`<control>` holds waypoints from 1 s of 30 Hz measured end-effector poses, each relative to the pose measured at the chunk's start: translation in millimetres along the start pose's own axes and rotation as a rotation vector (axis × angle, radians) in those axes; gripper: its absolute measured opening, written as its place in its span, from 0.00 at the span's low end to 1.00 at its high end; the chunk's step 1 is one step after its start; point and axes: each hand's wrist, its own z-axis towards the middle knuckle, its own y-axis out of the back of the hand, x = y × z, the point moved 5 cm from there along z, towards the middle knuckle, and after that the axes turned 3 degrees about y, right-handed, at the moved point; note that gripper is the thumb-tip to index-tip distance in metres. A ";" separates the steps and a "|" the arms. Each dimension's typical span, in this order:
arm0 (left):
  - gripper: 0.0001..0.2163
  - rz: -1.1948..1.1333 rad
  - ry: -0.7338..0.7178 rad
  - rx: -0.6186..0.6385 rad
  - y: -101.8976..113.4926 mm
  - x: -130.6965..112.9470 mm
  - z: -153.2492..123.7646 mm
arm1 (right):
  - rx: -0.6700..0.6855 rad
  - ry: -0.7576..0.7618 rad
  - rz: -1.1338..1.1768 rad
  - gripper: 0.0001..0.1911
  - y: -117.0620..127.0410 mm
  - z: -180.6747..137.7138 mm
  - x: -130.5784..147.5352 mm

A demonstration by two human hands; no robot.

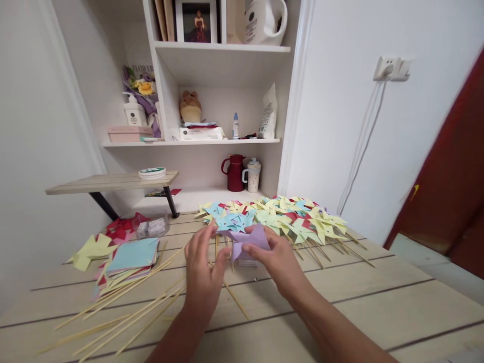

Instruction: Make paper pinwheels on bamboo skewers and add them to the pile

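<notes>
A purple paper pinwheel (245, 240), its blades folded, is held up over the middle of the table. My right hand (280, 259) pinches its right side between thumb and fingers. On the left, my left hand (204, 264) is curved beside the pinwheel, thumb and fingers apart. Its fingertips are close to the pinwheel's left tip; whether they touch it I cannot tell. Below the hands lies a thin wooden stick (236, 301). Just behind them, finished blue pinwheels (235, 221) lie in a heap with yellow and red ones.
Loose wooden sticks (128, 317) lie at the front left. Stacked square papers (132, 254), a yellow pinwheel (93, 251) and a clear box (153, 227) are nearby. A small raised shelf (113, 182) stands at the back left. A red jug (236, 173) and a cup (253, 176) are behind.
</notes>
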 end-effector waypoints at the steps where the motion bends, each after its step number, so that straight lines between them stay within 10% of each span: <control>1: 0.23 -0.107 0.155 -0.005 -0.8 9.3 0.4 | -0.017 -0.125 0.137 0.10 0.5 0.8 -7.0; 7: 0.22 -0.510 0.668 0.277 -28.0 32.4 -9.2 | -0.003 -0.384 0.561 0.17 -3.6 1.1 -19.8; 30: 0.14 -0.647 0.830 0.313 -37.1 34.7 -18.0 | 0.102 -0.385 0.451 0.17 -21.3 -9.2 -22.3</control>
